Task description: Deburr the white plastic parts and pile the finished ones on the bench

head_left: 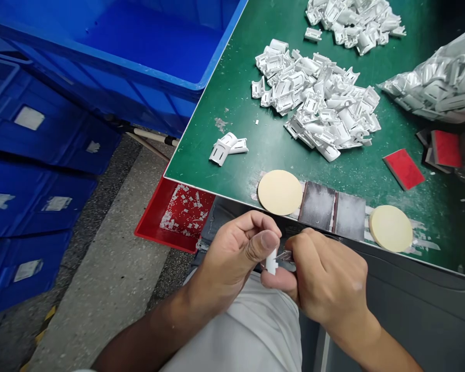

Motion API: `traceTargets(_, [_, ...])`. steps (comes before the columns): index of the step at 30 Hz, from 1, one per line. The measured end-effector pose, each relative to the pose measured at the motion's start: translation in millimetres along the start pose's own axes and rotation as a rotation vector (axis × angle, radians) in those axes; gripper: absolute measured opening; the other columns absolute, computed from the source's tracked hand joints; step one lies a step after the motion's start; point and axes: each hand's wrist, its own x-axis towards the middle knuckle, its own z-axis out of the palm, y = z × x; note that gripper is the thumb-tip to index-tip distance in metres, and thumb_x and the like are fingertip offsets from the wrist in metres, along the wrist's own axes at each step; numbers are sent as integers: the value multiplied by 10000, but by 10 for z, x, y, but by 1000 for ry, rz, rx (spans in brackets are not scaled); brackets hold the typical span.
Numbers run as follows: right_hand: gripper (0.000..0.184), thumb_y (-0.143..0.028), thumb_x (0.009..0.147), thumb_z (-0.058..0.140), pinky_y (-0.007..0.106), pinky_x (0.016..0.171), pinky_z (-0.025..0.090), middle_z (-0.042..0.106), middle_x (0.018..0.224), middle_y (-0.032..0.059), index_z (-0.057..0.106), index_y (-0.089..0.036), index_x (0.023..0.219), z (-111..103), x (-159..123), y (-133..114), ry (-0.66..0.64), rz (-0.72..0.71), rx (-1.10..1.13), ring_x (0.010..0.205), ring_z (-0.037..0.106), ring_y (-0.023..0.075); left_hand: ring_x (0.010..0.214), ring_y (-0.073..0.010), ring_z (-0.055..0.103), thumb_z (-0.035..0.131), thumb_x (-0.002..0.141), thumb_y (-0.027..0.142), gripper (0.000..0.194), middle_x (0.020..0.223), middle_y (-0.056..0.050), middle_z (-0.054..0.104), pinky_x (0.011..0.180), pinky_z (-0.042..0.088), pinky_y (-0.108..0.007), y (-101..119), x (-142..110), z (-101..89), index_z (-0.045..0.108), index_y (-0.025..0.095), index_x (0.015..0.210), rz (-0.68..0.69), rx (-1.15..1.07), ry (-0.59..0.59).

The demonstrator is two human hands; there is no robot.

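Observation:
My left hand [240,253] is closed on a small white plastic part [272,262], pinching it between thumb and fingers just off the table's front edge. Close against it, my right hand [325,274] grips a thin, pointed metal tool [283,256] that looks like a small blade. The tip of the tool meets the white part, and my right thumb lies under the part. Most of the tool is hidden in my right fist. Two similar curved white parts [227,148] lie together near the table's left corner.
A large heap of white parts [318,98] and a smaller heap [356,20] lie on the green table [201,134]. Round cream pads [280,192] and dark abrasive blocks [316,205] line its edge. A filled plastic bag [445,82], red tray [151,227] and blue crates [101,62] surround it.

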Motion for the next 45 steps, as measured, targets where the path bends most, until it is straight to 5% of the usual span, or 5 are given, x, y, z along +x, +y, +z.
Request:
traceTargets(15, [484, -501, 1017, 385, 351, 550, 190, 385, 541, -11, 418, -219, 625, 40, -105, 3, 98, -44, 81, 536, 310, 151, 565, -65, 393, 701, 858, 456, 336, 664, 45, 459, 537, 309, -183, -68, -1, -23, 546, 168, 782, 4, 51, 60])
traceTargets(21, [434, -452, 1009, 460, 322, 563, 227, 395, 551, -20, 452, -207, 651, 138, -245, 78, 304, 15, 188, 525, 355, 129, 859, -178, 547, 581, 945, 376, 192, 855, -18, 600, 810, 429, -298, 414, 278, -247, 611, 216, 844, 746, 1145, 474])
traceTargets(25, [355, -411, 930, 640, 313, 587, 248, 441, 548, -34, 513, -194, 679, 57, -299, 191, 425, 77, 76, 512, 403, 119, 1147, -260, 522, 587, 935, 327, 142, 1100, -56, 652, 989, 386, -415, 691, 587, -232, 678, 249, 860, 861, 1671, 512])
traceTargets(35, [269, -358, 946, 578, 295, 570, 286, 637, 647, 4, 648, -187, 750, -207, -654, 1481, 643, 664, -353, 611, 582, 139, 1194, -336, 572, 605, 889, 313, 250, 1227, -78, 701, 958, 408, -530, 768, 950, -375, 730, 310, 1105, 948, 1912, 435])
traceTargets(45, [281, -383, 964, 586, 385, 834, 559, 660, 1103, 61, 628, -161, 1131, -246, -855, 1347, 547, 1027, -124, 946, 652, 178, 1153, -406, 566, 446, 915, 565, 484, 1255, -152, 658, 917, 430, -562, 719, 898, -322, 674, 233, 1184, 908, 1990, 503])
